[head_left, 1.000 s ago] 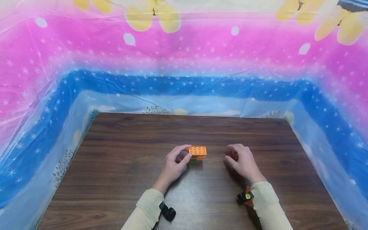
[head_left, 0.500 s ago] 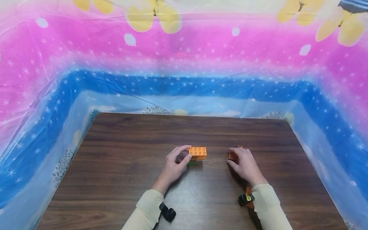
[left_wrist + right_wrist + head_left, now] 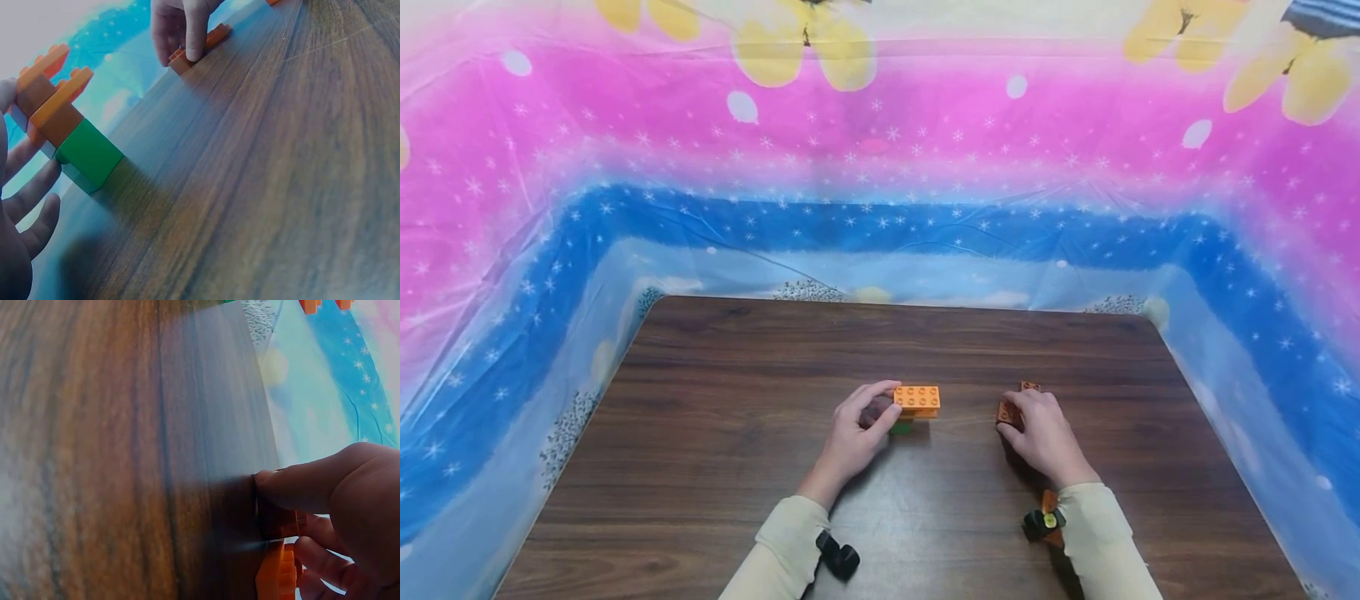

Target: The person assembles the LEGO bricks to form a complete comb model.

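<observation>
My left hand (image 3: 852, 425) holds the left side of a small upright stack of toy building bricks (image 3: 916, 397), thumb in front and fingers behind. In the left wrist view a green brick (image 3: 90, 155) forms its foot, with brown blocks and orange plates (image 3: 65, 94) alternating above. To the right, my right hand (image 3: 1043, 429) pinches a brown brick (image 3: 1004, 412) low at the tabletop; the palm covers much of it. Just behind those fingers another orange-brown brick (image 3: 1030, 386) peeks out. The right wrist view shows the thumb against the brown brick (image 3: 278, 520), beside an orange brick (image 3: 272, 575).
An orange piece (image 3: 1052, 533) lies on the wooden table (image 3: 737, 350) beside my right wrist, partly behind the black wrist camera (image 3: 1041, 523). A colourful printed cloth (image 3: 880, 225) hangs around the table's back and sides.
My right hand has shifted slightly right and toward me, and the orange-brown brick behind its fingers has come into sight. The left hand and the stack stay in place.
</observation>
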`<act>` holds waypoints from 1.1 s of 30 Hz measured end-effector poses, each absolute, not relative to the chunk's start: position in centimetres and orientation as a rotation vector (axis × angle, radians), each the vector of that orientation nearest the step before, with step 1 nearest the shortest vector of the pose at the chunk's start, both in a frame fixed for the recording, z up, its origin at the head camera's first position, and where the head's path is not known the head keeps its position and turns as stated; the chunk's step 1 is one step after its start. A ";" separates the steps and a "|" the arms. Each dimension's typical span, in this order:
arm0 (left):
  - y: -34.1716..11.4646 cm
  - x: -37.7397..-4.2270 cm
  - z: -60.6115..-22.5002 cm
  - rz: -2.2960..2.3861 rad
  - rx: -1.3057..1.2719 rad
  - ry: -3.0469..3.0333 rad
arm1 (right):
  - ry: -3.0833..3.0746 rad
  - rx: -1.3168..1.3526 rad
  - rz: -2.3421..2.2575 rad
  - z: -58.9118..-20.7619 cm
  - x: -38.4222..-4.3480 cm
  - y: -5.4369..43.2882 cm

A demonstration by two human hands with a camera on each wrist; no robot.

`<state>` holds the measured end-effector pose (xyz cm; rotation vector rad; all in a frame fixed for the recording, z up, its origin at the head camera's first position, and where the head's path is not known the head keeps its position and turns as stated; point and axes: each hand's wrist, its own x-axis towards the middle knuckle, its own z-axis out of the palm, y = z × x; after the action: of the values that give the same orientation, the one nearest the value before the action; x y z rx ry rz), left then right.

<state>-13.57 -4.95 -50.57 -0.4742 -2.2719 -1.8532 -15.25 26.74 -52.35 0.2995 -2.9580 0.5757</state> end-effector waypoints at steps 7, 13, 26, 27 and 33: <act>-4.9 -13.6 -50.6 -1.835 -0.477 -2.262 | -2.969 0.294 0.552 -52.2 -15.1 26.8; -4.9 -13.6 -50.7 -1.824 -0.504 -2.242 | -2.963 0.307 0.558 -52.2 -15.1 26.9; -5.1 -15.1 -53.9 -1.822 -0.502 -2.254 | -2.929 0.331 0.587 -52.0 -15.1 26.8; -5.1 -15.1 -54.0 -1.826 -0.505 -2.251 | -2.929 0.329 0.585 -52.0 -15.1 26.7; -5.3 -15.1 -54.0 -1.834 -0.524 -2.250 | -2.929 0.330 0.607 -51.9 -14.9 26.6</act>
<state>-15.11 -5.30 -54.01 -0.5241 -2.2498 -1.8344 -14.94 26.57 -51.86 0.3301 -2.9286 0.6070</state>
